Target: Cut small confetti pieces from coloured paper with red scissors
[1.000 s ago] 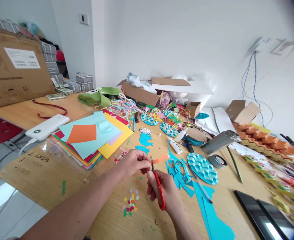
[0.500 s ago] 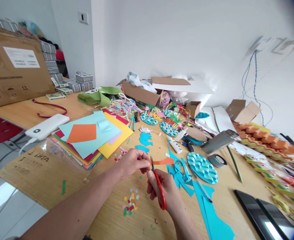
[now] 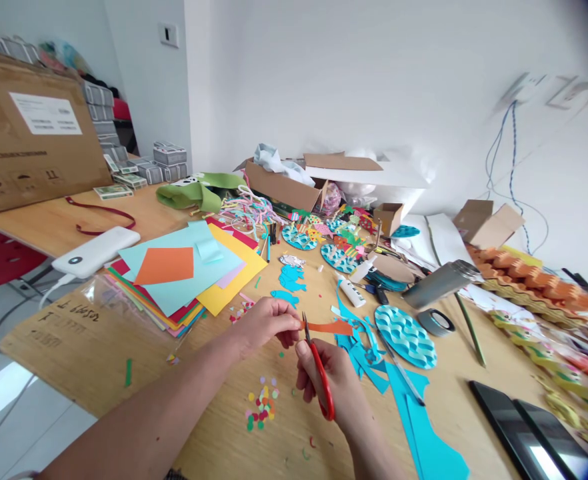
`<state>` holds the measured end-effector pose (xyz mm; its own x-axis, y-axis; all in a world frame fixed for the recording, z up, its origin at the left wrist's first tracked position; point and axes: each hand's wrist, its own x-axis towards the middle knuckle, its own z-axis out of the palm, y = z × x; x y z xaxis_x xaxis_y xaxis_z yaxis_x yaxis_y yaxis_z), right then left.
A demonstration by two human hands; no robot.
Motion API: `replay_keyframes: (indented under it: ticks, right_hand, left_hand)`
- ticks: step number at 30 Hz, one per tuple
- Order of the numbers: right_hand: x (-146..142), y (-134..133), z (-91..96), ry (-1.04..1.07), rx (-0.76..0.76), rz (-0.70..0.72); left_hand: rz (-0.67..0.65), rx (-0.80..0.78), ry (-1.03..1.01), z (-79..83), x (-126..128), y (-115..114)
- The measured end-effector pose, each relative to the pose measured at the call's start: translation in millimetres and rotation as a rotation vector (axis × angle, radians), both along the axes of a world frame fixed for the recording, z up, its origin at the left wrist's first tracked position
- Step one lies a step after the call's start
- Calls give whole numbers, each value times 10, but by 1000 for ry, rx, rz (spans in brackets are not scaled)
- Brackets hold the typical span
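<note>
My left hand (image 3: pixel 264 325) pinches one end of a narrow orange paper strip (image 3: pixel 330 328) that sticks out to the right over the wooden table (image 3: pixel 99 360). My right hand (image 3: pixel 337 387) grips red-handled scissors (image 3: pixel 318 370), whose blades point up and meet the strip right beside my left fingertips. A small heap of coloured paper bits (image 3: pixel 261 405) lies on the table just below my hands.
A stack of coloured paper sheets (image 3: pixel 184 273) lies left of my hands, a white power bank (image 3: pixel 95 251) beyond it. Blue paper offcuts (image 3: pixel 404 400), a blue wave disc (image 3: pixel 405 336), a glue bottle (image 3: pixel 350 291), a tape roll (image 3: pixel 435 322) and a metal flask (image 3: pixel 439 283) are to the right. Two dark tablets (image 3: pixel 529 433) sit near right.
The orange strip now lies flatter and reaches further right than a second ago. Both hands stay in almost the same place.
</note>
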<state>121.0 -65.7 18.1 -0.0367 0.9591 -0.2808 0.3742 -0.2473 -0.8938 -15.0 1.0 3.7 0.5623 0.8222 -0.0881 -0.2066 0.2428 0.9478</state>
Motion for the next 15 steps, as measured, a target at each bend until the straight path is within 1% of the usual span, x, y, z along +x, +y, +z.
replay_keyframes:
  ticks: [5,10,15]
  right_hand:
    - [-20,-11,38,-16,-16,-23]
    - [-4,-3,24,-5,-11,-9]
    - [14,4,16,-5,-33,8]
  left_hand:
    - [-15,34,48,-32,17,-2]
    - [30,10,5,-27,26,-3]
    - [22,9,7,-7,26,-2]
